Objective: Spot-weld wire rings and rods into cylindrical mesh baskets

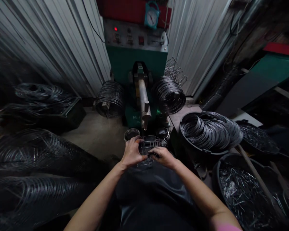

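A small round wire basket (151, 141) is in front of me, below the tip of the machine's metal arm (144, 98). My left hand (133, 150) grips its left side, fingers over the rim and thumb toward the middle. On the right, my right hand (162, 155) is closed at the basket's near side, its fingertips pinched together at the wires. Whether a separate loose wire is between those fingertips is too small to tell. The basket's lower part is partly hidden by my hands and blends into the dark apron (156, 192) beneath.
A green spot-welding type machine (118, 61) stands ahead. Wire-ring bundles hang at its left (110, 99) and right (170, 94). To my right are a tub of wire rings (183, 128) and a bucket of short wire pieces (218, 183). Coiled wire stacks (38, 152) lie left.
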`<action>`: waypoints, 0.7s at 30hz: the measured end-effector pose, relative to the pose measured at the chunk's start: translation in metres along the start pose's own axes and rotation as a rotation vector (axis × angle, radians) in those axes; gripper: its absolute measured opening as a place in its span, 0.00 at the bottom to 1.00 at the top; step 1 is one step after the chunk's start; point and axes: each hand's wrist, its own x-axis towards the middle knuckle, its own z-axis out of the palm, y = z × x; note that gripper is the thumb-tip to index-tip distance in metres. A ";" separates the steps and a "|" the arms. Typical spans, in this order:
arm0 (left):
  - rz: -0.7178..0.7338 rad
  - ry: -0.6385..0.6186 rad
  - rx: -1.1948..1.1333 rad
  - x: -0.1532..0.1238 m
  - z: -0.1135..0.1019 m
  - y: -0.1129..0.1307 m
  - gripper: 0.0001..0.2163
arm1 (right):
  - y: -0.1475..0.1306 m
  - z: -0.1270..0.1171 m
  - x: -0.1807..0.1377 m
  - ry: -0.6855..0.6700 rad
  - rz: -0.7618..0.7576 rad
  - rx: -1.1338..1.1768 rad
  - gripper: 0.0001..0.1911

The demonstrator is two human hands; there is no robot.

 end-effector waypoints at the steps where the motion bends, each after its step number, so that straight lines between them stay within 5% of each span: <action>1: 0.003 -0.001 -0.005 0.002 0.000 -0.002 0.28 | 0.002 0.000 0.001 -0.009 -0.007 -0.014 0.09; 21: -0.031 0.081 -0.099 0.045 -0.001 -0.034 0.26 | 0.022 -0.007 0.054 -0.069 -0.007 -0.210 0.12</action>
